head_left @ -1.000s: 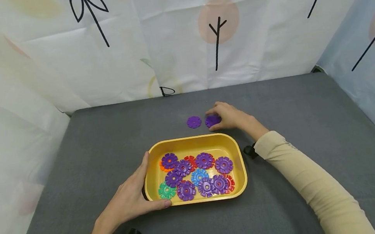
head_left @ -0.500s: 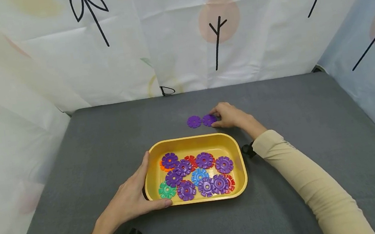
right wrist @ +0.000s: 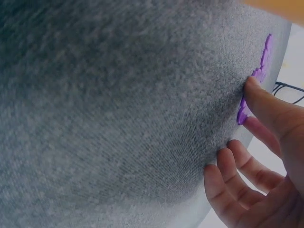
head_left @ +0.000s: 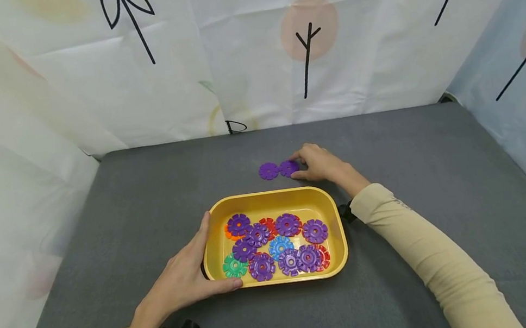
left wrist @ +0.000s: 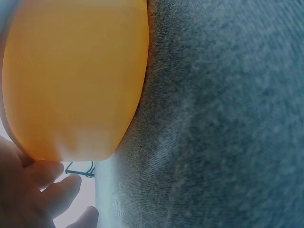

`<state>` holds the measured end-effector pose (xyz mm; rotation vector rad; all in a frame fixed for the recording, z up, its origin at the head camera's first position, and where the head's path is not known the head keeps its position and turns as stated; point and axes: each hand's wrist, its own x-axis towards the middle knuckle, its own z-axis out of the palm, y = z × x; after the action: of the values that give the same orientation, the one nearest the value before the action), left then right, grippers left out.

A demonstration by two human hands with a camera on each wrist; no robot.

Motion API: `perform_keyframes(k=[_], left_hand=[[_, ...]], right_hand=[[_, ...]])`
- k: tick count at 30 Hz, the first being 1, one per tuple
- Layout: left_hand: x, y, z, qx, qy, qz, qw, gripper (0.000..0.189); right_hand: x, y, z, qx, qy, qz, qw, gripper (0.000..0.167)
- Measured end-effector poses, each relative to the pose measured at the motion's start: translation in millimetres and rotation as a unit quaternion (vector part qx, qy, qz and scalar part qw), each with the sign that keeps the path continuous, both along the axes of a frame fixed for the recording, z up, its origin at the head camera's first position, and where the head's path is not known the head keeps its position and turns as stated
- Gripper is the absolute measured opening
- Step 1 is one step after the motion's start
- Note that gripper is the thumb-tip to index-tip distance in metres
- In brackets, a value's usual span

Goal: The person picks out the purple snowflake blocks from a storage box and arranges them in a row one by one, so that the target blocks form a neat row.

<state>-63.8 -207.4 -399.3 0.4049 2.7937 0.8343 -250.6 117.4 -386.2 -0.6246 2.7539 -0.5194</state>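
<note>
the right hand (head_left: 320, 163) pinches a purple disc (head_left: 286, 169).

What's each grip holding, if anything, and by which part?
Left grip: the yellow tray, by its left end. Right grip: the right purple disc beyond the tray, pinched at its right side.

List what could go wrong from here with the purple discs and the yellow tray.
The right hand pinches a flat purple flower-shaped plastic disc beside a matching second disc, so a push might shove that one askew. Drawing back, the hand might also knock the rounded yellow plastic tray, jostling the overlapping multicoloured discs inside.
</note>
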Motion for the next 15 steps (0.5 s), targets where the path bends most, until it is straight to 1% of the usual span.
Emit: perform_keyframes(k=[10,13,15], left_hand=[[-0.3,1.6,-0.8,0.003,0.002,-0.001,1.0,0.137],[-0.6,1.5,-0.5,0.003,0.003,-0.001,1.0,0.138],[-0.8,1.4,0.0,0.002,0.005,-0.001,1.0,0.138]], right_hand=[[3.6,-4.0,-1.2,0.004,0.018,-0.006,0.9998,0.05],[3.7,-3.3,2.2,0.002,0.027,-0.006,0.9996,0.05],[3.7,-2.6,8.6,-0.001,0.03,-0.005,0.9995,0.051]])
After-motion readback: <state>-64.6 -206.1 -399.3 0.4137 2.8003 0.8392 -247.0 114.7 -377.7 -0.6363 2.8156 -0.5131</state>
